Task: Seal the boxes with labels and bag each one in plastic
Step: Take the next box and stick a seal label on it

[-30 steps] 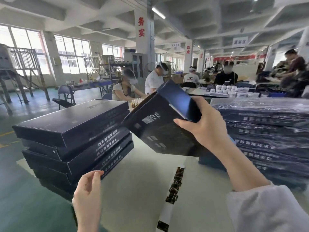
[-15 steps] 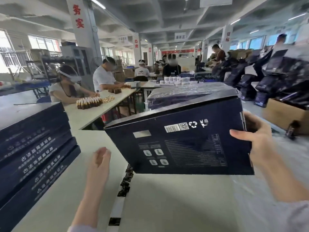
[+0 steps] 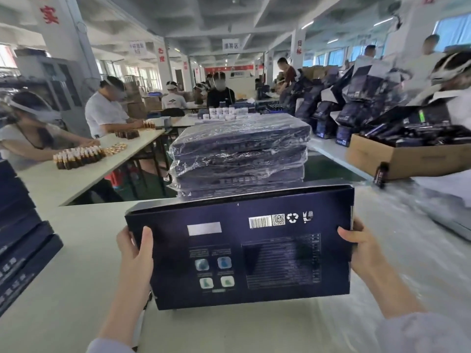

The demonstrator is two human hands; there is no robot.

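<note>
Over the pale worktop, right in front of the worker, a flat dark navy box is up on edge with its broad printed face turned toward them. Left hand grips the left end, thumb laid across the face, fingers hidden behind. Right hand clasps the right end the same way, thumb on the front. Look at that panel: a blank grey rectangle at upper left, then a white barcode, a QR code and a recycling mark along the top. Below sit four small pale icons in a square, and beside them a block of fine print too small to read. Whether the lower edge touches the worktop, I can't tell. Just behind it rises a stack of plastic-wrapped boxes, shiny and crinkled. Unwrapped navy boxes are piled at far left.
</note>
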